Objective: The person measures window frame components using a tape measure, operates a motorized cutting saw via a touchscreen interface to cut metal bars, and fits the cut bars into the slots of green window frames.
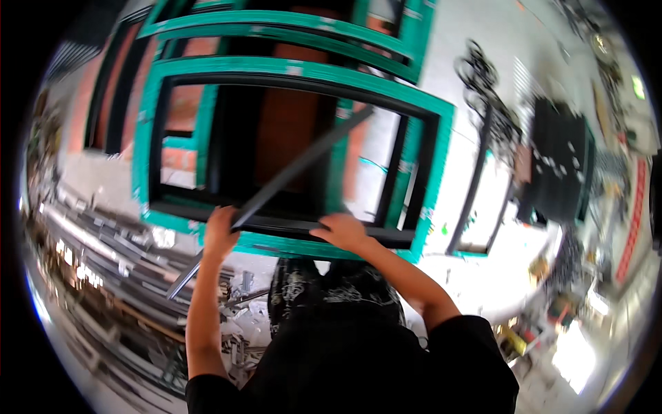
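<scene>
Hands work at the lower rail of a green-taped window frame [289, 67] that stands upright before the person, its inner profile black. The left hand [221, 233] has its grip clenched around a long dark strip [303, 162], a slim bar that runs on a slant from below the hand, near the floor, up and to the right across the frame's opening toward its upper right corner. The right hand [343, 231] lies palm down on the black bottom rail, fingers spread and flat, its grip released and merely pressing on the frame; it is just beside the left hand, the strip's lower part between them. More green-edged frames [276, 21] lean behind the first one. To the person's left a heap of metal profiles [103, 248] lies on the floor, blurred, so their kinds are hard to tell. The person's dark patterned trousers [331, 290] show below the frame.
</scene>
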`<state>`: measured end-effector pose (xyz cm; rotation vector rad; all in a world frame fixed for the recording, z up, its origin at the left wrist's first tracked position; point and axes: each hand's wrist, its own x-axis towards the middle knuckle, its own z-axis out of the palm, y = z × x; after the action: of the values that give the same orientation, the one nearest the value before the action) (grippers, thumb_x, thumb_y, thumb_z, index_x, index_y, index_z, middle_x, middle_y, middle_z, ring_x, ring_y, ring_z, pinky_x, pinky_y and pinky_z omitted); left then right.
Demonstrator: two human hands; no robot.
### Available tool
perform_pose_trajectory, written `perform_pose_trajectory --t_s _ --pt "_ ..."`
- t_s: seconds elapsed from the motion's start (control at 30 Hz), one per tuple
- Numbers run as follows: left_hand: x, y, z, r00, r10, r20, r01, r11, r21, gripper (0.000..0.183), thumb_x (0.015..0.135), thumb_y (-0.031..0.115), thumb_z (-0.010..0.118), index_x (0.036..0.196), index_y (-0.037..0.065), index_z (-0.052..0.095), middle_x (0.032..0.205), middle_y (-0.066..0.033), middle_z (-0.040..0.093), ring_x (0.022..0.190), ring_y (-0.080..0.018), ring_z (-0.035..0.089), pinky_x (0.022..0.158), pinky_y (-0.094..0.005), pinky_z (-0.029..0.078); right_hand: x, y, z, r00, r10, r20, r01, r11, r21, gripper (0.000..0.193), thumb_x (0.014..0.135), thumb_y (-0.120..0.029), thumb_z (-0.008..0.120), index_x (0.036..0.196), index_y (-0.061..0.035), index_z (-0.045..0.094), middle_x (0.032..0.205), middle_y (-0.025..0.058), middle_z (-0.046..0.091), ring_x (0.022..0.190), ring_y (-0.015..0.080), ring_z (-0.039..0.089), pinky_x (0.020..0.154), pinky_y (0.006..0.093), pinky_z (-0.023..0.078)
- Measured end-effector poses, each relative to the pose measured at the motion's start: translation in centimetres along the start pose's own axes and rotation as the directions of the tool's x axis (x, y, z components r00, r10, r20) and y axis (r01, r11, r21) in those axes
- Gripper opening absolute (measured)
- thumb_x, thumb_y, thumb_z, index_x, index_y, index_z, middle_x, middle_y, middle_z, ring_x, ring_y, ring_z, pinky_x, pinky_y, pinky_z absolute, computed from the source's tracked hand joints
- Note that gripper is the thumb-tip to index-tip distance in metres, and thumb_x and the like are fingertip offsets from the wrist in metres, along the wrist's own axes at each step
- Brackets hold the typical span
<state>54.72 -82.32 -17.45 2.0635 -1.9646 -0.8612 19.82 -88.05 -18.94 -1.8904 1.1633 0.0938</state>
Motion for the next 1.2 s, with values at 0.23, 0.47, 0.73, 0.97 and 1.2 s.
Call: perform_pose_trajectory --t_s 0.23,0.47,0.73,0.97,1.2 --pt "2.4 2.3 -1.1 0.995 0.101 -0.024 -0.102 0.994 -0.041 0.048 0.064 0.001 0.068 0.111 0.005 0.058 0.111 -0.0148 0.061 0.112 -0.0378 0.054 0.110 -0.0489 0.034 1.3 1.2 -1.7 0.999 0.047 -0.001 -0.047 0.998 0.029 0.049 0.085 -0.054 0.059 0.080 -0.0065 0.067 0.076 0.0124 0.061 0.076 0.0337 0.062 0.065 0.0495 0.048" --pt "0.5 1.1 -1.1 0.998 0.062 0.032 -0.057 0.991 -0.125 0.045 0.069 0.009 0.074 0.111 0.005 0.058 0.110 -0.0149 0.062 0.110 -0.0383 0.055 0.107 -0.0506 0.036 0.0 1.8 2.1 0.999 0.022 0.045 -0.026 0.996 0.088 0.051 0.088 -0.057 0.056 0.087 -0.0076 0.067 0.075 0.0120 0.059 0.075 0.0326 0.061 0.062 0.0484 0.048" --pt "0.6 2.5 -1.4 0.991 0.126 0.048 -0.126 0.992 -0.002 0.060 0.067 0.017 0.079 0.122 0.006 0.058 0.122 -0.0145 0.056 0.121 -0.0382 0.048 0.111 -0.0495 0.031 -0.6 1.3 2.2 0.999 0.017 -0.038 -0.016 1.000 0.015 0.051 0.089 -0.058 0.055 0.089 -0.0088 0.069 0.073 0.0094 0.059 0.070 0.0305 0.060 0.060 0.0474 0.047" --pt "0.2 2.5 -1.0 0.986 0.166 0.007 -0.167 0.986 0.014 0.056 0.068 0.018 0.079 0.119 0.005 0.060 0.123 -0.0105 0.057 0.124 -0.0344 0.048 0.113 -0.0488 0.028 -0.7 1.5 3.1 0.995 -0.041 -0.095 0.043 0.999 0.015 0.046 0.088 -0.054 0.057 0.078 -0.0093 0.066 0.067 0.0091 0.055 0.065 0.0301 0.057 0.055 0.0471 0.044" --pt "-0.1 2.3 -0.6 0.990 0.136 -0.031 -0.136 0.991 0.002 0.057 0.069 0.023 0.078 0.120 0.005 0.061 0.123 -0.0096 0.059 0.127 -0.0329 0.046 0.114 -0.0483 0.027 -0.9 1.1 3.1 0.956 -0.113 -0.269 0.108 0.994 -0.032 0.046 0.086 -0.053 0.059 0.077 -0.0077 0.064 0.068 0.0096 0.056 0.066 0.0307 0.057 0.056 0.0470 0.044"
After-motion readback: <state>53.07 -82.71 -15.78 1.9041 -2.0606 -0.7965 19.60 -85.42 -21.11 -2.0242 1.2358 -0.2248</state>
